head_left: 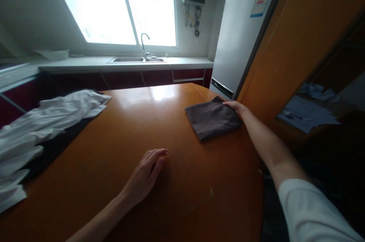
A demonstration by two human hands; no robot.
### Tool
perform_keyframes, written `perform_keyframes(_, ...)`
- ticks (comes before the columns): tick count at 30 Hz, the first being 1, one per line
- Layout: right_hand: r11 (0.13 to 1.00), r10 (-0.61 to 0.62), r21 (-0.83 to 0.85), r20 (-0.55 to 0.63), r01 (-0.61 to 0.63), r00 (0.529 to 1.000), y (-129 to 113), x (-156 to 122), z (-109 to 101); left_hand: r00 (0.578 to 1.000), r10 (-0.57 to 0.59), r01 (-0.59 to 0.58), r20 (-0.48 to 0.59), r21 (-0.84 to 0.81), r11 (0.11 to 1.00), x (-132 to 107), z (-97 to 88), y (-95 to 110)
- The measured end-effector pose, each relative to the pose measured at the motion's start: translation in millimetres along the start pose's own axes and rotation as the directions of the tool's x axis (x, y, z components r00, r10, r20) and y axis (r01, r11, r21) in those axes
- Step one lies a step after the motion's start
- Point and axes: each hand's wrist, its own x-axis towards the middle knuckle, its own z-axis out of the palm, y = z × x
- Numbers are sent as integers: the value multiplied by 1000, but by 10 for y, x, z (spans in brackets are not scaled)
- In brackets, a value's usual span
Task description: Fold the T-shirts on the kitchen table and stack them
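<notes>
A dark grey-brown folded cloth point(213, 117) lies on the right part of the wooden table point(134, 132); whether it is a garment does not show. At its far right corner, my right hand point(236, 107) has its thumb and fingers closed on the edge. My left hand point(146, 173) is over the middle of the table, apart from the cloth. Its fingers are loosely extended side by side, with a gap to the thumb and nothing held. White clothes point(68, 109) lie in a rumpled heap along the table's left side, on top of black fabric point(62, 145).
Behind the table runs a counter point(94, 65) with a sink point(127, 60) and a faucet point(143, 44) under a bright window. A refrigerator point(239, 33) stands at the back right, beside a wooden panel point(296, 25). Papers point(305, 114) lie on a shelf at the far right.
</notes>
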Motion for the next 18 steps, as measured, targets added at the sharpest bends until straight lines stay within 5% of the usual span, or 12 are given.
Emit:
perform_keyframes(10, 993, 60, -80, -250, -82, 966, 34, 767, -338, 998, -41, 40, 48, 23, 999, -16, 11, -8)
perform_keyframes(18, 971, -44, -236, -365, -46, 930, -7, 967, -350, 996, -53, 51, 72, 26, 998, -32, 13, -28)
